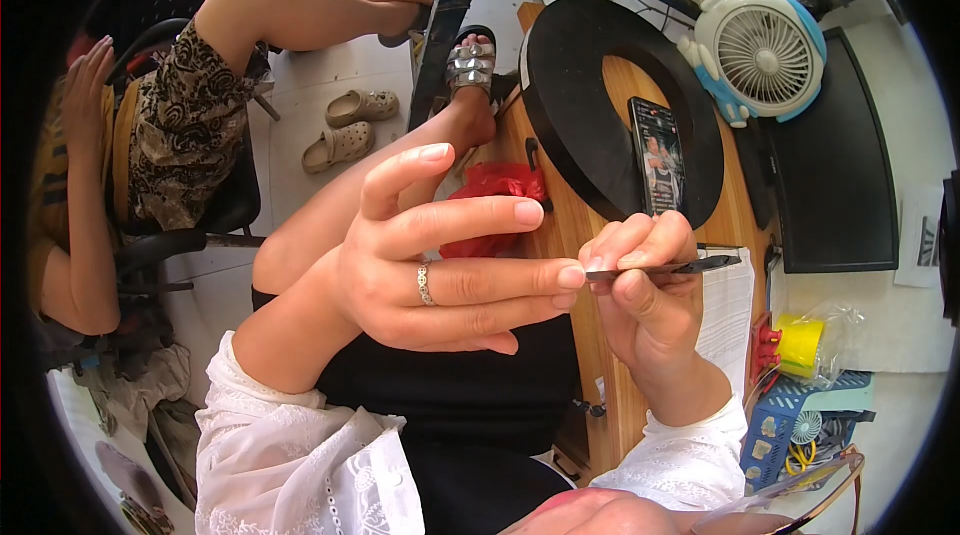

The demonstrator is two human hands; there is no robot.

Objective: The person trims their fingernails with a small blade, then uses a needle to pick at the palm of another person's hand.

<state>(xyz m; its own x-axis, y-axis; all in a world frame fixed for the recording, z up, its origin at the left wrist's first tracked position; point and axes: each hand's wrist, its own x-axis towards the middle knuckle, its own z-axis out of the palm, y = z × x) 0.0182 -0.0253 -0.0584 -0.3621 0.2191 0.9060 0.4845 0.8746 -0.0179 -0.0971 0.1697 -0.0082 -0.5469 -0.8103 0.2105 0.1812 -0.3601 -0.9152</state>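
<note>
My left hand [430, 270] is held up with its back toward me, fingers stretched out and spread, a silver ring [424, 283] on one finger. It holds nothing. My right hand [650, 305] is closed, pinching a slim dark metal tool [665, 269] between thumb and fingers. The tool's left end meets the tip of the ringed finger at its nail. Its exact kind is hard to make out, as the fingers cover its middle.
Behind my hands, a phone [657, 157] leans on a black ring-shaped stand [560, 105] on the wooden desk [740, 210]. A fan [765, 55], dark monitor [830, 165], blue basket [770, 425] and red bag [490, 200] are around. Another person [170, 135] sits at left, near clogs [340, 145].
</note>
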